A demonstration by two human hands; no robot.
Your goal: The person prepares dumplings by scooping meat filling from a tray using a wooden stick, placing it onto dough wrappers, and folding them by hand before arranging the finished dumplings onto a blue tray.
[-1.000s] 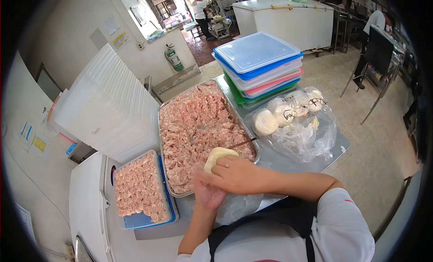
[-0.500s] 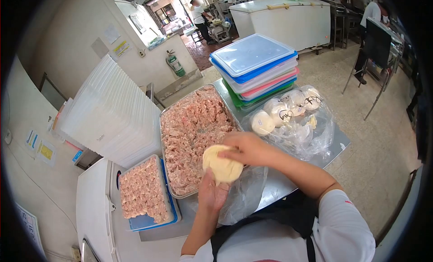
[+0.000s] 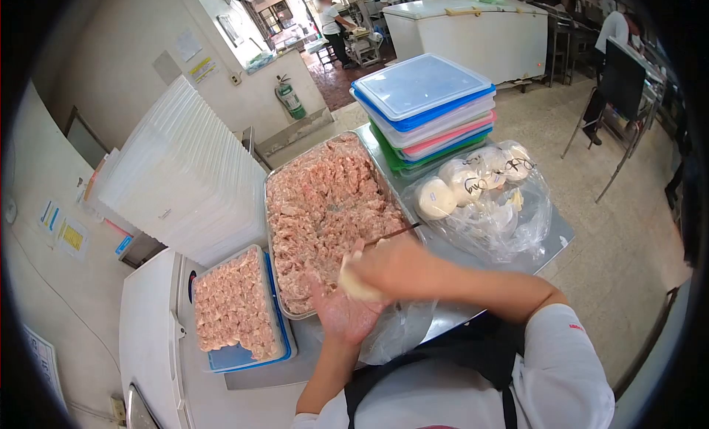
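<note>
Over the near edge of the tray of ground meat (image 3: 325, 200), my right hand (image 3: 402, 270) is closed on a pale round stack of dough wrappers (image 3: 357, 283), slightly blurred and partly covered by the fingers. My left hand (image 3: 346, 316) lies palm up below and to the left of it, fingers spread, with the wrappers overlapping the palm. A thin dark stick (image 3: 393, 235) rests across the tray's right edge, just beyond my right hand. To the left, portioned meat balls (image 3: 233, 303) fill most of a smaller container with a blue base.
At the right, a plastic bag (image 3: 509, 229) holds several round wrapper packs (image 3: 436, 198). Lidded containers (image 3: 422, 89) are stacked behind it. Clear plastic trays (image 3: 177, 170) stand in a tall pile at left. Further off are a white chest freezer (image 3: 473, 41), a chair (image 3: 625, 78) and people.
The wrappers have tilted and moved slightly left and down, my right hand now covering most of them. My left hand's fingers have spread out. The dark stick has come into sight.
</note>
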